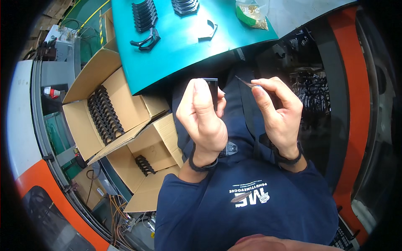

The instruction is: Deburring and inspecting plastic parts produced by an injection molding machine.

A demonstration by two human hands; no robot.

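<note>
Above my lap my left hand (202, 115) is closed around a black plastic part (213, 90), thumb on top. Most of that part is hidden behind the fingers; a straight dark edge shows. To its right, my right hand (279, 109) pinches a slim, pointed tool (244, 82) between thumb and forefinger. The tool's tip points left toward the black part, with a gap between them. Whether it is a blade or tweezers I cannot tell. Beyond my hands, a curved black part (147, 41) and another open-curved black part (209, 32) lie on the green tabletop (178, 50).
Rows of nested black parts (144, 16) stand at the table's back. A clear bag of small gold-coloured pieces (253, 16) lies at the back right. Left of me are two open cardboard boxes, one (130, 93) above the other (134, 184), both with black parts inside.
</note>
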